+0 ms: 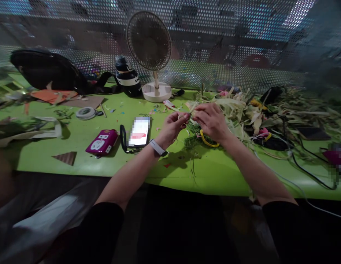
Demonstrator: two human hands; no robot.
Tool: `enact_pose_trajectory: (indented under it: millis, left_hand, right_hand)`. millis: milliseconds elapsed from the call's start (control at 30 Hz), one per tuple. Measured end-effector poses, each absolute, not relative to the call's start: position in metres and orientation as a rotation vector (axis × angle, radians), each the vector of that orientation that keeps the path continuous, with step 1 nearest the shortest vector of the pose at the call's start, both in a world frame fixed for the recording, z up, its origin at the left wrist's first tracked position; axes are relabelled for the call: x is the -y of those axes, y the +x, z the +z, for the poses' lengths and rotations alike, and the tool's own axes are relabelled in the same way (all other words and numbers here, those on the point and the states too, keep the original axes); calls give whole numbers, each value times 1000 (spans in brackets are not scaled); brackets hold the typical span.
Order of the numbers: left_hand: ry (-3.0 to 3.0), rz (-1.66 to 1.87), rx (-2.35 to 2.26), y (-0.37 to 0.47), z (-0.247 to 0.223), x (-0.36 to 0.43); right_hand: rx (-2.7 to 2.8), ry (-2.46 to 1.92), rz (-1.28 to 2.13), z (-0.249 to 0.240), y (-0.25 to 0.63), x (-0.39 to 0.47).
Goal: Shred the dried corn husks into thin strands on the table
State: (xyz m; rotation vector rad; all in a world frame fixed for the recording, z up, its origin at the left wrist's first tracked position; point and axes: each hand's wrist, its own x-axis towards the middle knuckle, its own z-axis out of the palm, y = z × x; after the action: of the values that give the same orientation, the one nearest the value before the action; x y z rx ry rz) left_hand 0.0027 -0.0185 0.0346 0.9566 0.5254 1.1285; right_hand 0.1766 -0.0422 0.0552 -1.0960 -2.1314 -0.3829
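Above the green table, both hands are pinched close together on a pale husk strip [191,108]. My left hand [174,124], with a watch on its wrist, holds one end between thumb and fingers. My right hand [211,119] grips the strip from the other side, its fingers bent; its fingertips are partly hidden. Beneath the right hand lie a yellow ring-shaped handle [210,141] and green plant shreds [192,143]. A heap of pale husks [234,110] spreads out to the right.
A phone [139,132] with a lit screen and a magenta socket block [102,143] lie left of my hands. Behind stand a fan [156,91], a dark bottle [128,79] and a black bag [46,69]. A tape roll [86,113] lies left. Cables [299,165] cross the right side.
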Motion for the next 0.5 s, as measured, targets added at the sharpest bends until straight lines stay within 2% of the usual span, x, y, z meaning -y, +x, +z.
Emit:
enact_pose_trajectory:
  millis: [133, 500]
  left_hand:
    - [1013, 1055, -498, 4, 33, 21]
    - [1032, 972, -484, 8, 34, 33]
  right_hand:
    - [2128, -1091, -512, 51, 177, 44]
    - [1980, -967, -418, 32, 174, 38]
